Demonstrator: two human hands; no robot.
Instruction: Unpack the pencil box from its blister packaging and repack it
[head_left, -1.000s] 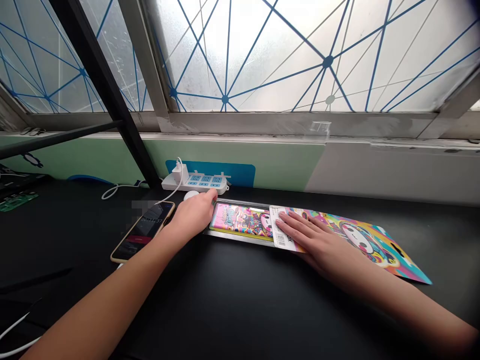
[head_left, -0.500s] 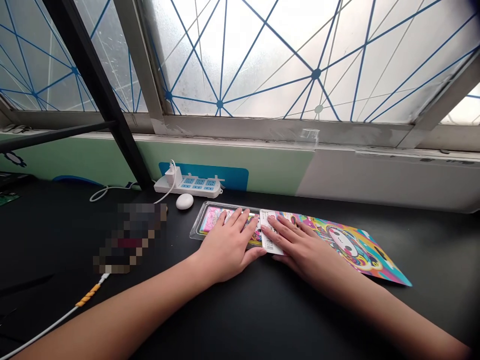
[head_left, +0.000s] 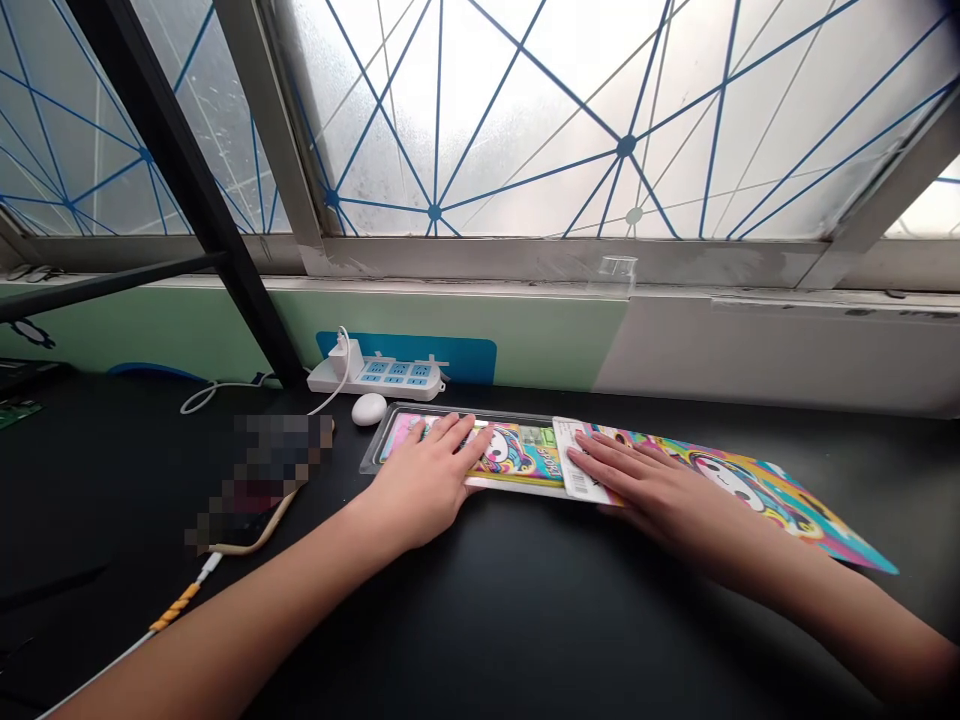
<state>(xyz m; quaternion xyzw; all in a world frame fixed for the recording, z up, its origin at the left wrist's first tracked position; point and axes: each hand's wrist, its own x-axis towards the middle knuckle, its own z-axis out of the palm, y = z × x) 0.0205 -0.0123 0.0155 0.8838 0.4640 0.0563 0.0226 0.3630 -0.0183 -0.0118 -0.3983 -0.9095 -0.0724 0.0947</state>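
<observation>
A clear plastic tray [head_left: 373, 452] lies near the back of the black table, with a brightly printed pack [head_left: 525, 452] in it. My left hand [head_left: 424, 470] rests on its left part, fingers stretched and spread over the top; the thumb is mostly hidden. Partly out of the tray's right end is a long multicoloured card [head_left: 739, 480] with cartoon figures and a white barcode strip at its left edge. My right hand [head_left: 645, 480] lies over that card's left part, long fingers extended on top and the thumb at or under the near edge, gripping it.
Behind the tray are a white power strip [head_left: 397, 378] with a plug and a small white rounded case [head_left: 369, 409]. To the left lies a blurred-out device [head_left: 262, 480] on a white cable [head_left: 127, 655]. A black frame post [head_left: 247, 290] stands before the window.
My right hand has slid the card to the right, uncovering more of the printed pack. My left hand has shifted slightly left with the tray.
</observation>
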